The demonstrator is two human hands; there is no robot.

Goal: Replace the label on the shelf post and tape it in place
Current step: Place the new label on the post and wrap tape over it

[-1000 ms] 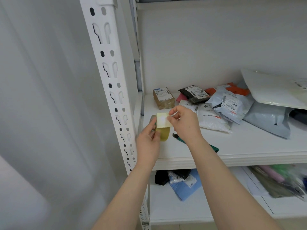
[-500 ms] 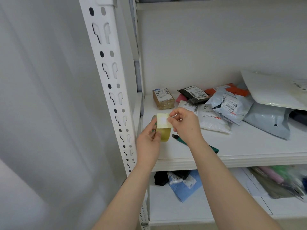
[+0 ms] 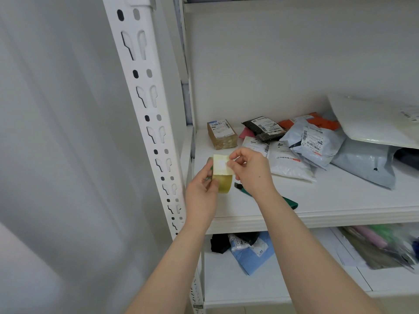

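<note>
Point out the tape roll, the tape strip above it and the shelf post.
tape roll (image 3: 225, 184): head view, lower rim.
tape strip (image 3: 221, 165): head view, middle.
shelf post (image 3: 141, 65): head view, front face.

I count two hands: left hand (image 3: 201, 196), right hand (image 3: 251, 171). One tape roll (image 3: 225, 184), one label (image 3: 221, 165), one post (image 3: 145, 80). Two shelves: upper shelf (image 3: 340, 200), lower shelf (image 3: 226, 288). One box (image 3: 222, 137), one cutter (image 3: 290, 201), one black bag (image 3: 263, 128). Other bags (image 3: 315, 141) overlap; their number is unclear.

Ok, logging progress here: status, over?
Left hand grips tape roll. Right hand pinches pulled strip. Not on post yet; nothing in the way.
</note>
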